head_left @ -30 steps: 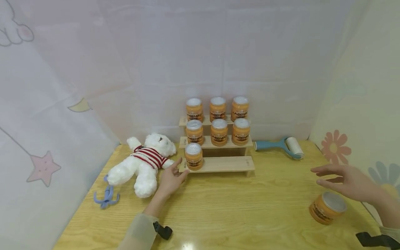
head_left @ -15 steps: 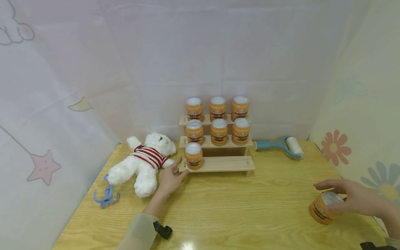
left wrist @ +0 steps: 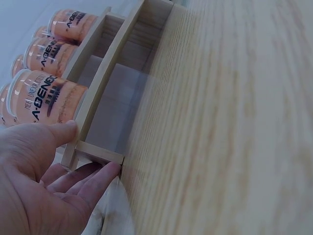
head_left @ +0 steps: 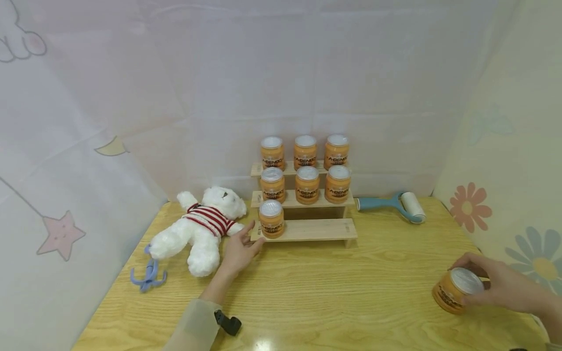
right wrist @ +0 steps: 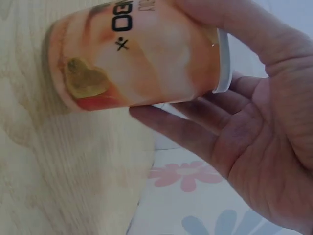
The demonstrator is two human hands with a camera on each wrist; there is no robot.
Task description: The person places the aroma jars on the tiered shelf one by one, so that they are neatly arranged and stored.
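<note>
My right hand point(head_left: 505, 287) holds an orange-labelled jar point(head_left: 448, 295) with a silvery lid, at the right of the table. In the right wrist view the thumb lies along one side of the jar point(right wrist: 146, 58) and the fingers along the other. The jar's base appears to be on the wood. At the left end of a three-tier wooden shelf point(head_left: 320, 230), my left hand point(head_left: 239, 251) grips the lowest tier's corner. Its thumb touches the plank while the fingertips reach the end support, as the left wrist view shows. One matching jar point(head_left: 272, 222) stands on that tier near the thumb.
Several like jars point(head_left: 307, 187) stand on the middle and top tiers. Left of the shelf lies a white teddy bear point(head_left: 206, 222) in a striped sweater, with a blue hook-like object point(head_left: 149, 278) in front. A blue-handled lint roller point(head_left: 395, 204) lies to the right. Printed cloth surrounds the table.
The right hand has come down from above the jar and closed its thumb and fingers around it. The left hand has stayed at the shelf's end.
</note>
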